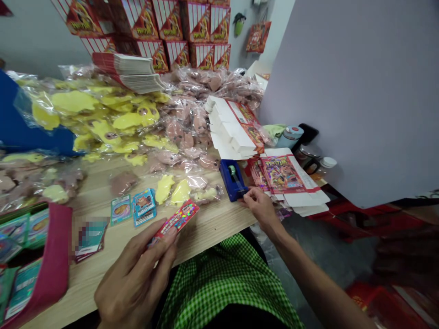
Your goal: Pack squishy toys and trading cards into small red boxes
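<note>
Left hand (132,278) curls around a slim red foil pack (174,222), thumb along one side and fingers behind it, closed enough to hold it steady with its shiny face up, clear of the tabletop (212,233). A light, even grip like this suits the pack, keeping it flat and unbent. Right hand (262,208) is nearly closed, thumb and fingertips (247,193) pinched together near the tabletop's edge, just beside a blue tape dispenser (232,180); whether they hold anything small cannot be told. A printed red carton blank (283,174) lies just beyond that hand, with folded white-edged cartons (233,130) stacked behind the dispenser. Teal cards (144,207) and bagged yellow toys (164,189) lie near the pack, within easy reach.
</note>
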Demonstrator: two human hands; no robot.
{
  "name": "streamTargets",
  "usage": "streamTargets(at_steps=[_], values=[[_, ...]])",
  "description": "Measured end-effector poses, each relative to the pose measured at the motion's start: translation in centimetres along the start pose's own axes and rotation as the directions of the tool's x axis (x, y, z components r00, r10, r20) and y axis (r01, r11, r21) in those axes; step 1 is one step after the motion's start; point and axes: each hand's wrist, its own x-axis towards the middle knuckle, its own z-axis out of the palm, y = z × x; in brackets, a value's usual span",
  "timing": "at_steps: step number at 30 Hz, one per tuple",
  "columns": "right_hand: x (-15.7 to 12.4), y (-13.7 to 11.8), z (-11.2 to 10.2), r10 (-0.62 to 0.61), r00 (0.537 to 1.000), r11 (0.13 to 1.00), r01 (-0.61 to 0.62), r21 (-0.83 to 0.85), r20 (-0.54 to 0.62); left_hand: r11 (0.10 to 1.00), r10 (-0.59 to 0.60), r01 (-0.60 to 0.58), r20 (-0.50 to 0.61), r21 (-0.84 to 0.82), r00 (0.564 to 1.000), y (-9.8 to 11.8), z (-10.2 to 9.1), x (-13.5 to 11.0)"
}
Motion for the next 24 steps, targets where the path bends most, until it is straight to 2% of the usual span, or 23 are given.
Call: streamTargets(at_steps=[4, 7, 10, 12, 14, 16, 19, 21, 24], values=[[0.0, 0.1, -0.2, -0.045, 0.999, 0.999, 0.045, -0.018, 0.007, 0.982, 0.126, -0.121, -0.032, 0.146, 0.991, 0.6, 0.0, 1.0], [-0.4, -0.8, -0.8, -0.102, 0.995, 0.994, 0.101, -0.045, -0.006, 0.979, 0.158, -0.151, -0.045, 0.134, 0.986, 0.8, -0.1, 1.6], [-2.1, -3.0, -1.4, -0.181, 0.982, 0.981, 0.175, -0.085, -0.058, 0.980, 0.162, -0.155, -0.042, 0.125, 0.986, 1.1, -0.1, 1.9], [-3.8, -5.2, -1.4, -0.242, 0.970, 0.970, 0.241, -0.041, -0.010, 0.982, 0.156, -0.149, -0.056, 0.113, 0.986, 1.2, -0.1, 1.9], [-5.5, -7.7, -1.0, -0.298, 0.947, 0.952, 0.284, 0.115, 0.121, 0.985, 0.157, -0.150, -0.077, 0.088, 0.985, 1.2, 0.0, 2.0], [-6.9, -10.0, 0.0, -0.338, 0.903, 0.914, 0.248, 0.322, 0.266, 0.985, 0.160, -0.154, -0.084, 0.073, 0.984, 1.3, 0.0, 2.0], [-7.8, -12.4, 1.7, -0.351, 0.828, 0.846, 0.080, 0.527, 0.438, 0.985, 0.161, -0.156, -0.066, 0.071, 0.985, 1.3, -0.1, 2.0], [-7.7, -13.4, 2.8, -0.334, 0.785, 0.815, -0.037, 0.578, 0.522, 0.986, 0.159, -0.155, -0.050, 0.068, 0.986, 1.4, -0.2, 2.0], [-7.3, -14.1, 3.8, -0.302, 0.755, 0.795, -0.137, 0.591, 0.582, 0.986, 0.158, -0.154, -0.049, 0.068, 0.986, 1.4, -0.2, 2.0]])
